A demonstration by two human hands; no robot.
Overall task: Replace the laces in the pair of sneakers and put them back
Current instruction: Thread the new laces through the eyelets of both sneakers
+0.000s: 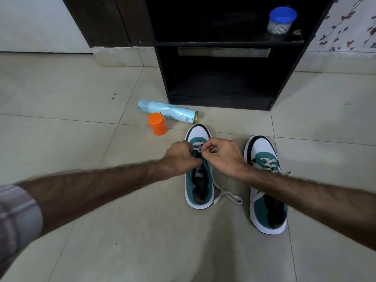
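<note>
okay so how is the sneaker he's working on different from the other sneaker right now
The left teal and white sneaker has lacing only through the eyelets near its toe, with both hands, the left hand and the right hand, on its white lace, whose loose end trails on the tiled floor. The right teal and white sneaker shows several laced rows and no hand touches it. The left one sits farther forward. Both stand upright, toes toward the black cabinet.

tongue label (199, 172) on left sneaker (198, 181), print blurred, nothing legible
</note>
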